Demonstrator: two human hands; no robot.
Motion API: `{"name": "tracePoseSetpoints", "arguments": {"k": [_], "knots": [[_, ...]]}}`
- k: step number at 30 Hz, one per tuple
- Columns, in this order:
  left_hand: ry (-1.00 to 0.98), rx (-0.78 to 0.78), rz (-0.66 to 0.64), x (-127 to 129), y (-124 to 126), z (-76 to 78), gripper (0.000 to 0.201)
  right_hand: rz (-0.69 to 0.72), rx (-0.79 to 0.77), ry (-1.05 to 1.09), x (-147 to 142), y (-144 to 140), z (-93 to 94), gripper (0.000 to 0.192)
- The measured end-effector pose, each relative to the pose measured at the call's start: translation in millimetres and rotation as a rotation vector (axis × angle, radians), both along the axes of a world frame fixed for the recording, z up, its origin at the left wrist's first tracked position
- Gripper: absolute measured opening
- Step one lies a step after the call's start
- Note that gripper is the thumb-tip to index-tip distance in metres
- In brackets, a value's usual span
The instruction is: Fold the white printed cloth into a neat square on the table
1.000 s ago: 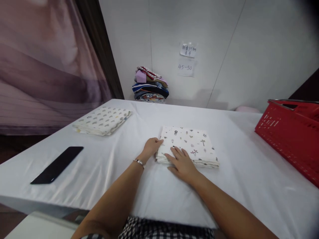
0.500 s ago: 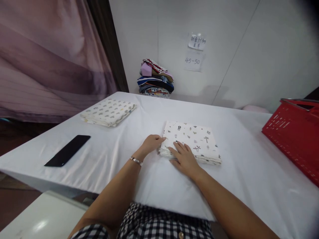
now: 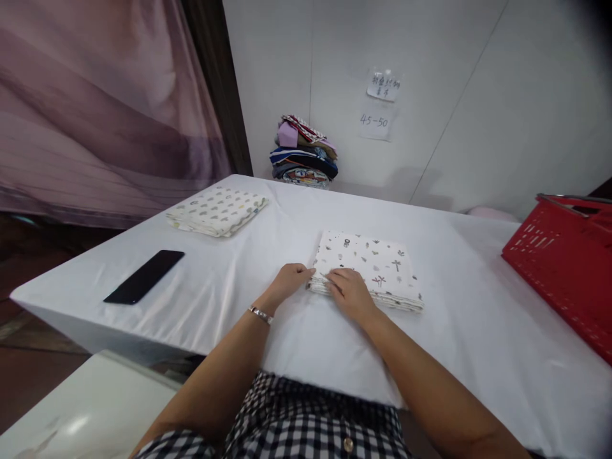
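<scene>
A folded white cloth (image 3: 366, 258) printed with small palm trees and animals lies in several layers in the middle of the table. At its near left corner, my left hand (image 3: 289, 280) pinches the edge between thumb and fingers; the hand wears a bracelet on the wrist. My right hand (image 3: 351, 293) is at the near edge, its fingers drawn together and bent over the layers close to that same corner. The right thumb is partly hidden. Farther left rests another folded cloth (image 3: 217, 211), white with grey shapes, apart from both hands.
A black phone (image 3: 145, 276) lies on the left part of the white-covered table (image 3: 459, 319). On the right stands a red plastic basket (image 3: 559, 255). A stack of folded clothes (image 3: 306, 156) is against the back wall, left of two paper notes (image 3: 376, 121).
My right hand's fingers, spread on the cloth before, have drawn in and bent at its near left edge. My left hand stays at the corner. The view has shifted slightly.
</scene>
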State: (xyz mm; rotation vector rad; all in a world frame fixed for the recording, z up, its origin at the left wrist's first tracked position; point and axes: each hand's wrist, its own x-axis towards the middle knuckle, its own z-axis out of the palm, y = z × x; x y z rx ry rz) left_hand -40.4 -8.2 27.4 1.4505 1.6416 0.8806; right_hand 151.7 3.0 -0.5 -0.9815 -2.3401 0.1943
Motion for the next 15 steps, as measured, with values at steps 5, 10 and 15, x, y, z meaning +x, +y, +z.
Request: {"name": "tracePoseSetpoints", "arguments": {"k": [5,10,15], "knots": [[-0.036,-0.010,0.009,1,0,-0.7,0.037,-0.011,0.008,-0.039,-19,3,6.0,0.017],[-0.023,0.002,0.001,0,2,-3.5,0.035,-0.029,-0.017,-0.050,-26,6,6.9,0.016],[-0.035,-0.004,-0.007,0,0,-1.5,0.036,-0.027,-0.026,-0.049,-26,10,1.3,0.018]]}}
